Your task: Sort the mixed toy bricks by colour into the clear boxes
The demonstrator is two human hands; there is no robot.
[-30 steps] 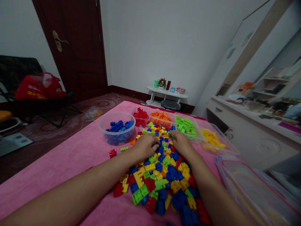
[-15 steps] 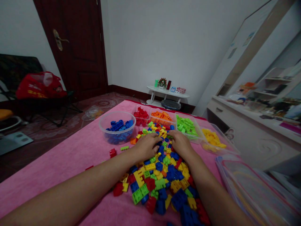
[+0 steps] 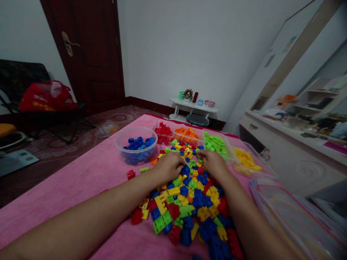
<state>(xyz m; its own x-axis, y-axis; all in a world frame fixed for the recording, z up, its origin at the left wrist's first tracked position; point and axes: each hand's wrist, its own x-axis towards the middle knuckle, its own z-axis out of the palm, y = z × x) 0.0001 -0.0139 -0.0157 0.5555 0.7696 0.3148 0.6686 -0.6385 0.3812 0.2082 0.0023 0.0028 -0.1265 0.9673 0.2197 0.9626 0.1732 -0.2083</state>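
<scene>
A long heap of mixed toy building bricks (image 3: 187, 202) in blue, red, yellow, green and orange runs down the pink-covered table. My left hand (image 3: 168, 167) rests over the heap's left side, its fingers curled down among blue bricks; what lies under the fingertips is hidden. Across the heap, my right hand (image 3: 214, 164) has its fingers bent together at a green building brick (image 3: 200, 158), only partly visible. Beyond the hands stand a round tub of blue bricks (image 3: 138, 144) and clear boxes of red bricks (image 3: 164, 132), orange bricks (image 3: 187, 133), green bricks (image 3: 215, 143) and yellow bricks (image 3: 246, 159).
Stacked clear lids (image 3: 292, 216) lie at the table's right edge. A red brick (image 3: 130, 174) and a thin green brick (image 3: 144, 169) sit apart on the pink cloth (image 3: 81, 180). A white dresser (image 3: 282, 151) stands to the right, a low white shelf (image 3: 193, 103) behind.
My right hand has shifted slightly right, and green now shows at its fingertips. The left hand stays at nearly the same spot over the heap. The camera view has moved a little.
</scene>
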